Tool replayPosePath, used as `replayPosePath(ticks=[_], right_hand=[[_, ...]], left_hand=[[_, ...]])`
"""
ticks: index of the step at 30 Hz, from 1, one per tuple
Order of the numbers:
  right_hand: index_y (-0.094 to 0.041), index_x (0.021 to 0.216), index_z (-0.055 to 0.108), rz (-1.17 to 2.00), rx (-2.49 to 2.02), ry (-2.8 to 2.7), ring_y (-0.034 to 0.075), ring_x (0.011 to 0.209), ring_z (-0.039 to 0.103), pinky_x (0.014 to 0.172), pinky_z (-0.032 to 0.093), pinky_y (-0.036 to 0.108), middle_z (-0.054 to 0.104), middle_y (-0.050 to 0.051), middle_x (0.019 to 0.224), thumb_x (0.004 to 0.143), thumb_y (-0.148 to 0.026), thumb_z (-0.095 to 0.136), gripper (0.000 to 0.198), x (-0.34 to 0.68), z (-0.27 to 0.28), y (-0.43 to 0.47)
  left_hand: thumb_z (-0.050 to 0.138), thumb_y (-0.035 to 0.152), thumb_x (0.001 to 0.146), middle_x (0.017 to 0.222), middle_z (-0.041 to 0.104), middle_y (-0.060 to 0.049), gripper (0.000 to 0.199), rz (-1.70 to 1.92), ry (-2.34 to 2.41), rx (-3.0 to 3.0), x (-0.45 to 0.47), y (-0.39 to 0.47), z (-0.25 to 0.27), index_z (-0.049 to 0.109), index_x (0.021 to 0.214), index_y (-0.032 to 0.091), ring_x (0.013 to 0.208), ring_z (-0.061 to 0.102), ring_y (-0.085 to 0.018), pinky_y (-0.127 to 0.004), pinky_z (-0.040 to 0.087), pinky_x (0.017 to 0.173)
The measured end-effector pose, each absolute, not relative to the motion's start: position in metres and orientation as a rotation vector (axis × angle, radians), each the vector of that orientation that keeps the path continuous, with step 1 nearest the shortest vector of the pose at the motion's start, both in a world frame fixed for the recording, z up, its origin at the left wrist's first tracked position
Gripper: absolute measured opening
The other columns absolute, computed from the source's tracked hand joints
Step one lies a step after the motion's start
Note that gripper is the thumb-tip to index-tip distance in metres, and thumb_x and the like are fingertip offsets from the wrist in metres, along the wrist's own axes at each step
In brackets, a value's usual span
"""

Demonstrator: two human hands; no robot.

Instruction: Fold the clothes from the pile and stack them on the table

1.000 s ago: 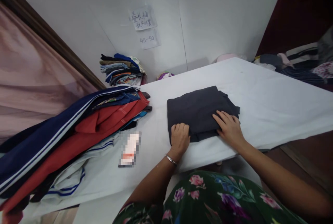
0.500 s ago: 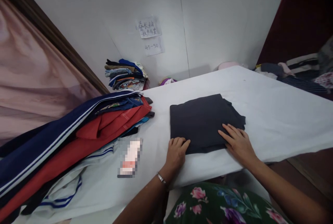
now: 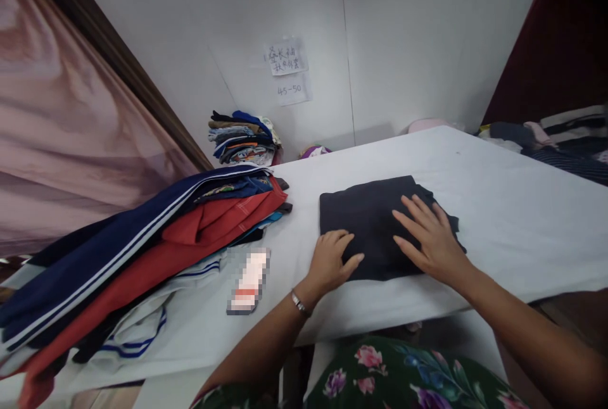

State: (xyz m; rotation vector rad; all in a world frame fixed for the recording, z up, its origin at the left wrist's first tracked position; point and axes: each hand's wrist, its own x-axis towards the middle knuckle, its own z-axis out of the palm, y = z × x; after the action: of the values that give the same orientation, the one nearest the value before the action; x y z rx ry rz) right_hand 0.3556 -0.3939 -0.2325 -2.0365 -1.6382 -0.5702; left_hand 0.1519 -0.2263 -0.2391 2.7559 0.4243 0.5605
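Note:
A dark grey folded garment [image 3: 375,219] lies on the white-covered table [image 3: 503,200] in front of me. Over its near left corner is my left hand [image 3: 335,257], fingers loosely apart and the thumb stretched out to the right. My right hand [image 3: 430,238] is spread over the right half of the cloth, its fingers pointing away from me. Neither hand grips the fabric; whether the palms press on it, I cannot tell. A bracelet [image 3: 299,302] circles my left wrist.
To the left lie loose clothes, among them a red garment [image 3: 209,238] and a navy one with white stripes [image 3: 137,232]. A pixelated flat object [image 3: 249,282] rests beside them. A folded clothes stack [image 3: 247,140] stands against the wall, below paper notes [image 3: 289,70]. More clothes [image 3: 565,137] lie far right.
Both hands have moved farther onto the dark garment, the right one with its fingers more spread. The view has turned slightly left, shifting the scene to the right.

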Motion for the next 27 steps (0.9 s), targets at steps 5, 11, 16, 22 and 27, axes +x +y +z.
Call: replayPosePath(ticks=[5, 11, 16, 22, 27], right_hand=[[-0.018, 0.141, 0.046, -0.377, -2.458, -1.479, 0.032, 0.141, 0.026, 0.110, 0.021, 0.058, 0.036, 0.014, 0.151, 0.094, -0.055, 0.030, 0.062, 0.386, -0.266, -0.363], [-0.020, 0.145, 0.041, -0.298, -2.565, -1.444, 0.029, 0.143, 0.024, 0.111, 0.023, 0.054, 0.034, 0.010, 0.153, 0.093, -0.060, 0.023, 0.068, 0.403, -0.309, -0.369], [-0.023, 0.144, 0.042, -0.169, -2.608, -1.396, 0.030, 0.142, 0.025, 0.111, 0.023, 0.056, 0.035, 0.010, 0.153, 0.091, -0.064, 0.024, 0.070, 0.399, -0.292, -0.367], [-0.022, 0.146, 0.037, -0.310, -2.500, -1.410, 0.030, 0.145, 0.017, 0.112, 0.018, 0.057, 0.027, 0.012, 0.156, 0.092, -0.063, 0.024, 0.069, 0.404, -0.242, -0.324], [-0.019, 0.147, 0.034, -0.187, -2.563, -1.335, 0.032, 0.145, 0.014, 0.111, 0.018, 0.061, 0.022, 0.014, 0.157, 0.092, -0.062, 0.023, 0.071, 0.445, -0.241, -0.287]], left_hand=[[0.045, 0.057, 0.090, 0.152, 0.035, -0.011, 0.063, 0.427, 0.432, 2.956, 0.188, -0.230, -0.256, 0.042, 0.142, 0.021, 0.142, 0.026, -0.030, -0.055, 0.019, 0.115], [0.034, 0.062, 0.092, 0.156, 0.028, -0.011, 0.068, 0.386, 0.415, 3.027, 0.188, -0.234, -0.282, 0.036, 0.146, 0.020, 0.146, 0.015, -0.028, -0.056, 0.011, 0.117], [0.034, 0.062, 0.092, 0.156, 0.028, -0.010, 0.068, 0.396, 0.421, 3.040, 0.188, -0.232, -0.280, 0.035, 0.146, 0.021, 0.146, 0.016, -0.027, -0.056, 0.013, 0.117], [0.036, 0.063, 0.091, 0.156, 0.027, -0.010, 0.070, 0.386, 0.437, 3.037, 0.189, -0.233, -0.281, 0.035, 0.146, 0.020, 0.146, 0.015, -0.027, -0.056, 0.013, 0.117], [0.038, 0.062, 0.091, 0.156, 0.028, -0.011, 0.069, 0.393, 0.420, 2.994, 0.187, -0.234, -0.278, 0.036, 0.146, 0.020, 0.146, 0.016, -0.028, -0.056, 0.012, 0.117]])
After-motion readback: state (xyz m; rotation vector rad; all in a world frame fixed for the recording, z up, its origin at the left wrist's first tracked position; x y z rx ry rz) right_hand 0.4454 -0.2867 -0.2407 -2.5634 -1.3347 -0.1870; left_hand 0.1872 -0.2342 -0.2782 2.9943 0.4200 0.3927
